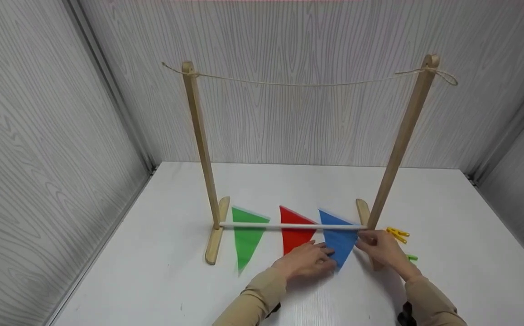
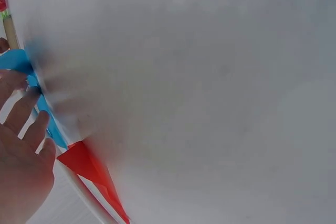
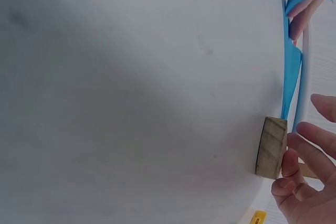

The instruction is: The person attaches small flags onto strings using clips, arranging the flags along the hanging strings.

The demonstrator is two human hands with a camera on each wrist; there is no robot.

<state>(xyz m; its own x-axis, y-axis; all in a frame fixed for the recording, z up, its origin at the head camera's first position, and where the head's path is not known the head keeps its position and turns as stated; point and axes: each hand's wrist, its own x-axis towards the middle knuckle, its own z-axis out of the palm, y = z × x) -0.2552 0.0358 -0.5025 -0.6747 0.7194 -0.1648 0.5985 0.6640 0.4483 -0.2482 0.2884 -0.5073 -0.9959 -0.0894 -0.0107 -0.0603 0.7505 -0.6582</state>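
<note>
A blue pennant flag (image 1: 341,242) lies under the white crossbar (image 1: 248,225), with red (image 1: 293,240) and green (image 1: 248,242) flags to its left. My left hand (image 1: 307,260) pinches the blue flag's lower part, which bends upward in the right wrist view. Its thumb is mostly hidden in the left wrist view. Close to the blue flag's right corner, my right hand (image 1: 382,246) is beside the stand's right wooden foot (image 3: 271,148). The right thumb stands apart from the other fingers, and nothing shows between them.
Two wooden posts (image 1: 202,145) hold a string (image 1: 289,84) tied between their tops, above the hands. A yellow clothespin (image 1: 397,234) and a green clothespin (image 1: 411,257) lie right of the stand. Grey panels (image 1: 311,122) surround the white table (image 1: 153,280).
</note>
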